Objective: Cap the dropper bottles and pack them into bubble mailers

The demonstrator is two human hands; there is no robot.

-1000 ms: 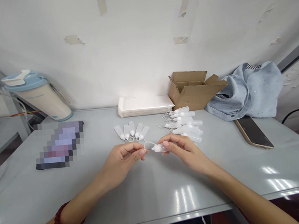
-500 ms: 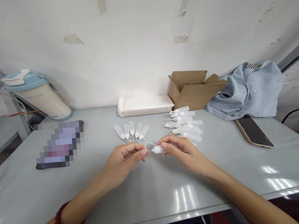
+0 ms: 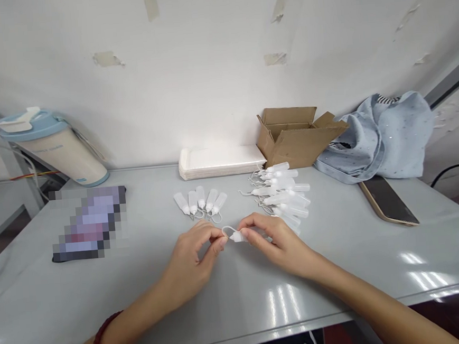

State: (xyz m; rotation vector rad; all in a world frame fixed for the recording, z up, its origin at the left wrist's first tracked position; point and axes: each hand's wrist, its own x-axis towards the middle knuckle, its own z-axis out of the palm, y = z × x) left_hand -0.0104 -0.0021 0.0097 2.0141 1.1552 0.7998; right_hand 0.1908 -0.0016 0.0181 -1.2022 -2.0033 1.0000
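Over the grey table (image 3: 240,309), the left hand (image 3: 192,257) pinches a looped strap (image 3: 229,227) between closed fingertips, the right hand (image 3: 280,242) clasps its small white-topped bottle (image 3: 238,237) with fingers closed, and the tumbler (image 3: 67,158) bears lettering (image 3: 50,148) too blurred to read.

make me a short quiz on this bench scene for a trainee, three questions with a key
1. Multiple choice: what is the right hand holding?
A) a phone
B) a bottle
C) the cup

2. True or false: the box sits between the white stack and the bag.

3. Count: how many bottles lie in the fan just beyond the left hand?

Key:
1. B
2. True
3. Five
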